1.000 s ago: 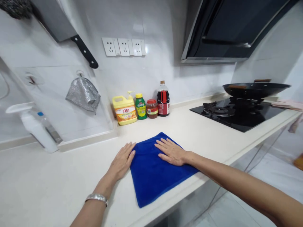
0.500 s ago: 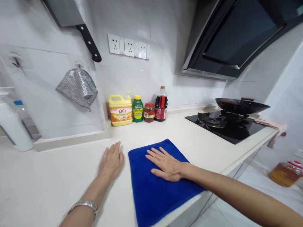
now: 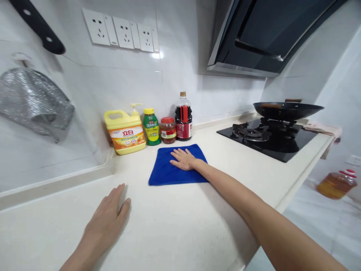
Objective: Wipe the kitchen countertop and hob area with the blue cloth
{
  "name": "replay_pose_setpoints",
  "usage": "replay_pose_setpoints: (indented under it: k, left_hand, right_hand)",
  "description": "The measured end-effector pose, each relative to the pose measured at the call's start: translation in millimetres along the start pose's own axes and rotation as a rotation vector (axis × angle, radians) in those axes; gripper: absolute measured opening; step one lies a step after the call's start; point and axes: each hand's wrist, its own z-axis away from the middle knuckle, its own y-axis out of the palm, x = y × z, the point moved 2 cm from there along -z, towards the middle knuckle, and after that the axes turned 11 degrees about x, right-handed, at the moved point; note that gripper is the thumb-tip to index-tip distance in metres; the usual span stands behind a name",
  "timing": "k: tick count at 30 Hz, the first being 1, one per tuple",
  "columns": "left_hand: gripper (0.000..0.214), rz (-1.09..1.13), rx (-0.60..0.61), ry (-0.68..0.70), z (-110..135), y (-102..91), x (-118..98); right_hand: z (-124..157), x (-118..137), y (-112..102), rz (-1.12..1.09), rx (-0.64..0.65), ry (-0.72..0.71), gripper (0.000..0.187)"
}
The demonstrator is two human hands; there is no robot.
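Observation:
A blue cloth [image 3: 175, 177] lies spread flat on the white countertop [image 3: 175, 229], close in front of the bottles by the wall. My right hand [image 3: 183, 159] presses flat on the cloth, palm down, with its fingers spread. To the left and nearer to me, my left hand [image 3: 108, 212] rests on the bare counter with the thumb apart from the fingers, holding nothing. Behind the cloth stand a yellow dish soap jug [image 3: 126, 133] with a pump, a green bottle [image 3: 152, 128], a red-lidded jar [image 3: 168, 131] and a dark soy sauce bottle [image 3: 183, 122].
At the right a black gas stove [image 3: 254, 137] bears a wok [image 3: 287, 112], under a range hood [image 3: 265, 37]. A pink cloth [image 3: 324, 130] hangs at the counter's end. On the left wall hang a silvery cloth [image 3: 36, 99] and a knife [image 3: 39, 26]. An oil jug [image 3: 337, 184] stands on the floor.
My right hand has pushed the blue cloth away from the front edge toward the bottles. My left hand stays flat on the counter. The camera view has moved closer to the wall.

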Motion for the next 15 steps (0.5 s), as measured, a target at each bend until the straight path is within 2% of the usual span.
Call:
replay_pose_setpoints:
  k: [4,9,12,15]
  left_hand:
    - [0.080,0.003,-0.013,0.041,-8,5.1,13]
    - [0.086,-0.020,-0.056,0.014,-16,9.4,20]
    - [0.084,-0.026,-0.051,-0.007,-18,9.9,22]
    - [0.078,-0.040,-0.072,0.006,-21,11.3,25]
  right_hand:
    - [8,-83,-9,-0.003,-0.025,0.221,0.075]
    - [44,-178,-9,-0.029,-0.056,0.421,0.073]
    - [73,-213,-6,-0.040,-0.067,0.515,0.073]
    - [102,-231,-3,-0.045,-0.075,0.565,0.072]
